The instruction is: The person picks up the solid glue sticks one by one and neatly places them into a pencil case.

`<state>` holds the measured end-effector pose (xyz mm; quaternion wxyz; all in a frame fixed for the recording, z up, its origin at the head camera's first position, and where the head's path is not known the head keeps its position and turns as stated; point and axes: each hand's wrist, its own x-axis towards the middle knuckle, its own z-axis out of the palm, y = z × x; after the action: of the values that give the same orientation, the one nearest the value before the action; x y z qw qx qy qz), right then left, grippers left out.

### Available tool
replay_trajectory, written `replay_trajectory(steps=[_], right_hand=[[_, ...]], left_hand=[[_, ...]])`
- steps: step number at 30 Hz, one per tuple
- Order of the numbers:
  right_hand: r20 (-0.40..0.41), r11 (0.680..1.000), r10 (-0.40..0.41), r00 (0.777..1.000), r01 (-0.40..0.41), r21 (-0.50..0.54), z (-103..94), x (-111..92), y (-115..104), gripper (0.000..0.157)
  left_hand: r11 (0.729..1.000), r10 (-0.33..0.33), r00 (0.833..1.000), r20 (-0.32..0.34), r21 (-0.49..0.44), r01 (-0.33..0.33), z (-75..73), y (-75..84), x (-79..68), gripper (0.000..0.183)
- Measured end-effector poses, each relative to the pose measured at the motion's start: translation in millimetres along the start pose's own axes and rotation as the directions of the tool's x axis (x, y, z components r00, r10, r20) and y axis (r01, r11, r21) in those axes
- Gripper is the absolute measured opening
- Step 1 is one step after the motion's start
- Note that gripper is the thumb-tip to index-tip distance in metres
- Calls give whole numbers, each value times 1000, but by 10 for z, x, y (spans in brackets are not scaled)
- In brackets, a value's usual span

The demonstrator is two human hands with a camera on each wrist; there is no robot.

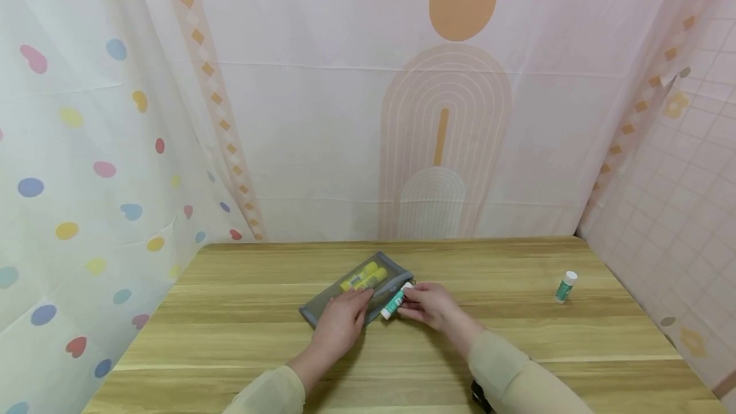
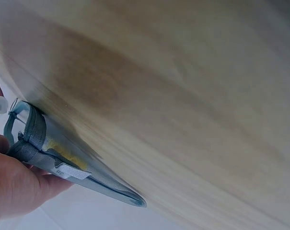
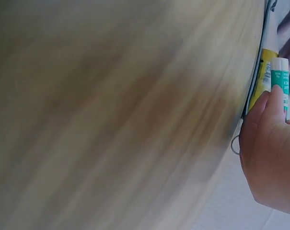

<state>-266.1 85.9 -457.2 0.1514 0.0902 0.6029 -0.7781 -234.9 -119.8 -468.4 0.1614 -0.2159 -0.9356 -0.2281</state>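
A grey mesh zip pouch (image 1: 323, 301) lies slanted on the table, with two yellow glue sticks (image 1: 360, 275) showing through its mesh. My left hand (image 1: 339, 321) grips the pouch's near edge; in the left wrist view the mouth of the pouch (image 2: 113, 184) gapes beside the fingers. Between thumb and fingers, my right hand (image 1: 431, 305) pinches a green-and-white glue stick (image 1: 395, 303) at the near side of the pouch. The right wrist view has this green glue stick (image 3: 280, 74) close to a yellow one at the opening. Part of the left fingers is hidden.
Another green-and-white glue stick (image 1: 566, 287) stands upright on the right side of the wooden table (image 1: 494, 350). Patterned curtains (image 1: 310, 145) enclose the back and sides. A small dark object (image 1: 480, 395) shows by the right sleeve.
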Motion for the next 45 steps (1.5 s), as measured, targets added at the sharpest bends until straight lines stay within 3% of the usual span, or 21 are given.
replay_trajectory(steps=[17, 27, 45], right_hand=[[-51, 998, 36, 998, -33, 47, 138, 99, 23, 20], [-58, 997, 64, 996, -61, 54, 186, 131, 52, 27], [-26, 993, 107, 994, -105, 53, 223, 133, 63, 11]], left_hand=[[1000, 8, 1000, -21, -5, -8, 2, 3, -12, 29], [1000, -14, 1000, 17, -6, 14, -6, -2, 9, 29], [1000, 4, 1000, 9, -1, -4, 5, -4, 7, 29]])
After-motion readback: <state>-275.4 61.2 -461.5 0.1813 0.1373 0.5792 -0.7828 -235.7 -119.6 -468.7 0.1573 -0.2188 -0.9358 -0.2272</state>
